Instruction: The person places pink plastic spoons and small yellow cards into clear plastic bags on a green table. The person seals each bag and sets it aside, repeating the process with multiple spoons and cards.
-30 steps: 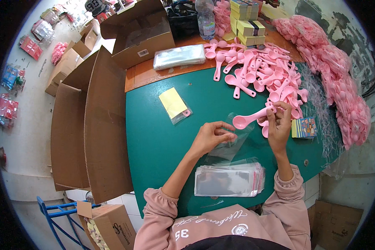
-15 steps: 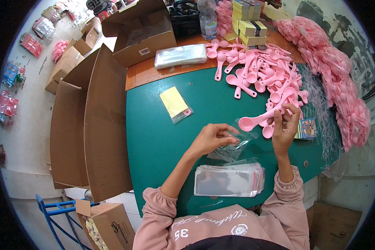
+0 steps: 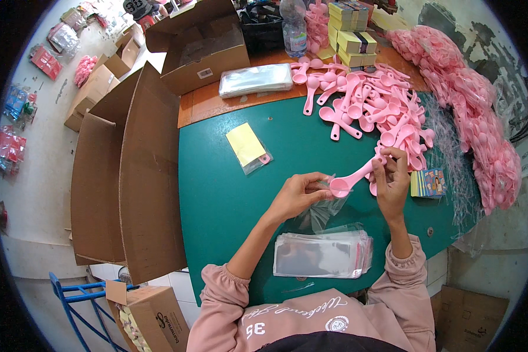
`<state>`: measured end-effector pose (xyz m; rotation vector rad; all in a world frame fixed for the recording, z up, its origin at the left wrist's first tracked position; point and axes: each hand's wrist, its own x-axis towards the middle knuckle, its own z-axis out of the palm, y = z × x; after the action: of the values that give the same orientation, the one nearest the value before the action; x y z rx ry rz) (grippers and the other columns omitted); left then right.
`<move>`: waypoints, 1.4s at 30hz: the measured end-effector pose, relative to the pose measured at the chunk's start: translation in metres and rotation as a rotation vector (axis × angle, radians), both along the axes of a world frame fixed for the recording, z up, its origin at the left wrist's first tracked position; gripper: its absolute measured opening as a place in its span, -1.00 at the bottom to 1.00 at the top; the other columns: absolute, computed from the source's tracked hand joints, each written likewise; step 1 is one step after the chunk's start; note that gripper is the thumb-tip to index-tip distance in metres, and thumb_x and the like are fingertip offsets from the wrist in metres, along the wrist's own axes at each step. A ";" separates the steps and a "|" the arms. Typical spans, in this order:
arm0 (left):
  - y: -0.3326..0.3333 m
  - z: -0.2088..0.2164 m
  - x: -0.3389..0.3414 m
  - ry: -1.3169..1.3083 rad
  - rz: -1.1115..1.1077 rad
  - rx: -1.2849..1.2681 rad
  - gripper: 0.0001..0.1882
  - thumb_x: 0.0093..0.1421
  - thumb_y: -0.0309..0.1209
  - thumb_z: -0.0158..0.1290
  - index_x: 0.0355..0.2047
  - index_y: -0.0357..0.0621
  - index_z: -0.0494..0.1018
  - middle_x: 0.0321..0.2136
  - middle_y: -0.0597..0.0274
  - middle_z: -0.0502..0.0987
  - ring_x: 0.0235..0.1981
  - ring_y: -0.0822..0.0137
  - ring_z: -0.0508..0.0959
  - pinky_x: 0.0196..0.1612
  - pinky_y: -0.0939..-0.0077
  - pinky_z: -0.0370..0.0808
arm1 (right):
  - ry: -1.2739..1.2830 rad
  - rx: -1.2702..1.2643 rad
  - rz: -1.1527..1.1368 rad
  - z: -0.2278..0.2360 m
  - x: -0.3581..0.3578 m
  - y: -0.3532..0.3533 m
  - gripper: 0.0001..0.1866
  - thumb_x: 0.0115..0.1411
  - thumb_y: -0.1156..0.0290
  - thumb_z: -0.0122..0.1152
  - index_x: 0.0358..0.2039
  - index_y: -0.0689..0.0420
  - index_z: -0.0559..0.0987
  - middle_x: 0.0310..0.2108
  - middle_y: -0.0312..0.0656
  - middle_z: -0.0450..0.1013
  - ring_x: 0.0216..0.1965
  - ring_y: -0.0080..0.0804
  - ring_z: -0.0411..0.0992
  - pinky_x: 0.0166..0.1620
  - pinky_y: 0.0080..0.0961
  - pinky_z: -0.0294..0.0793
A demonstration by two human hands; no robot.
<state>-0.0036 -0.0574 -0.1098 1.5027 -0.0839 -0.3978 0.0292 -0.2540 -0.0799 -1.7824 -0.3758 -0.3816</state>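
Observation:
Between the fingers of my right hand (image 3: 393, 186) is the handle of a pink plastic measuring spoon (image 3: 353, 178), its bowl pointing left. My left hand (image 3: 302, 193) pinches a clear plastic bag (image 3: 320, 212), and the spoon's bowl is at the bag's mouth, close to my left fingertips. How far the bowl is inside the bag I cannot tell. A stack of clear bags (image 3: 320, 253) lies on the green table just below my hands. Beyond my right hand spreads a heap of pink spoons (image 3: 387, 108). A small stack of printed cards (image 3: 429, 183) lies right of that hand.
A filled bag with a yellow card (image 3: 245, 144) lies on the table's left part. At the back are more clear bags (image 3: 255, 80), a water bottle (image 3: 293, 28) and yellow card bundles (image 3: 355, 44). Bagged pink spoons (image 3: 466, 105) line the right side; an open carton (image 3: 149, 176) stands left.
My right hand has brought the spoon down and left, so its bowl now meets the bag. My left hand has closed its fingers on the bag's edge.

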 end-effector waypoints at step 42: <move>0.034 0.028 0.005 -0.048 -0.011 -0.008 -0.63 0.24 -0.22 -0.17 -0.19 -0.29 0.42 -0.40 0.11 0.52 -0.33 0.43 0.50 -0.23 0.63 0.42 | 0.481 -0.818 -0.613 -0.027 0.027 -0.228 -0.68 0.06 0.27 0.11 -0.25 0.24 0.49 -0.49 -0.08 0.44 -0.40 -0.22 0.41 -0.27 -0.45 0.35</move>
<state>0.0011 -0.0234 -0.0815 1.5045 -0.1314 -0.3703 0.0562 -0.4816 -0.1068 -2.7024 0.4446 -0.2091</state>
